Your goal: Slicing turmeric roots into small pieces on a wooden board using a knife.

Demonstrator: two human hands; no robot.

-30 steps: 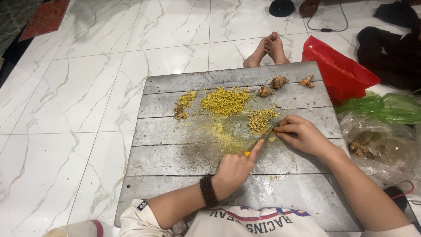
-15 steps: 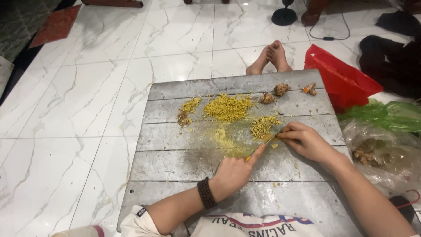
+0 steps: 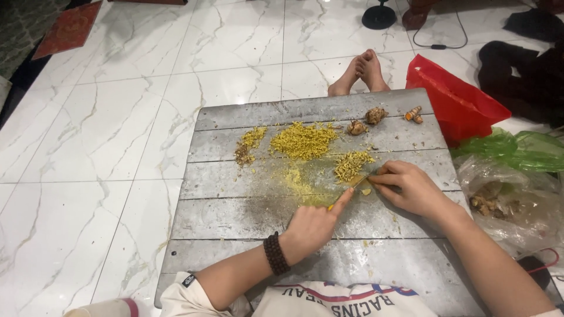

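Observation:
My left hand [image 3: 314, 226], with a dark bead bracelet on the wrist, grips a small knife [image 3: 346, 189], the index finger laid along it. The blade points at a small yellow root piece [image 3: 366, 191] that my right hand [image 3: 411, 189] pinches against the grey plank board [image 3: 235, 270]. Next to the blade lies a small heap of chopped yellow root [image 3: 351, 164]. A larger chopped heap [image 3: 302, 140] sits farther back, with a brownish heap of scraps [image 3: 249, 144] to its left. Three whole knobby roots [image 3: 376, 114] rest near the far right edge.
The board lies on a white marble floor [image 3: 106, 147]. A red bag [image 3: 452, 103], a green bag [image 3: 517, 149] and a clear bag holding roots [image 3: 499, 202] crowd the right side. Bare feet [image 3: 359, 71] show past the far edge. Dark clothes [image 3: 529, 76] lie at the back right.
The view has tilted a little, so the board sits lower in the picture. Both hands stay at the same spot by the small heap, the knife working on the root piece.

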